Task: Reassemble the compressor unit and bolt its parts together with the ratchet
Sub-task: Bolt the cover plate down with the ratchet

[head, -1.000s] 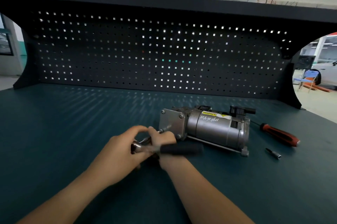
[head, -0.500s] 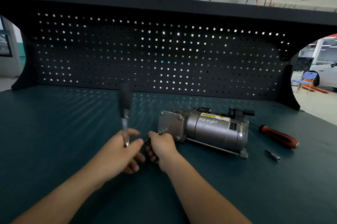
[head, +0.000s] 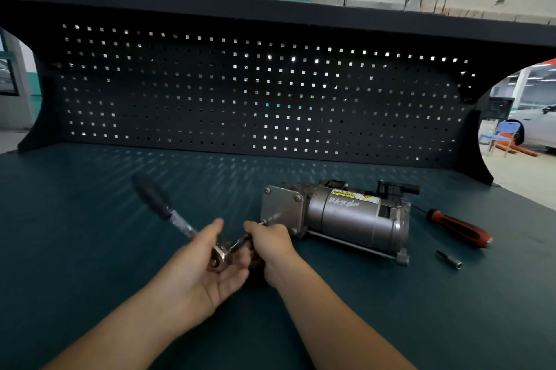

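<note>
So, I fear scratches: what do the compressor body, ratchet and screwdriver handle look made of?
Compressor body: grey metal, dull sheen, perhaps aluminium. Ratchet: shiny chrome-like metal head, matt black grip, likely rubber or plastic. Screwdriver handle: red and black, probably plastic or rubber.

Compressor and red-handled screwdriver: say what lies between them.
In the head view, only bare bench top lies between the compressor and the screwdriver, whose thin shaft points toward it. The small bit lies nearer the person, off that stretch.

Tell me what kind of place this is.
Probably a car repair or training workshop: a workbench with a pegboard back, a compressor unit being bolted with a ratchet, and a white car beyond the bench.
</note>
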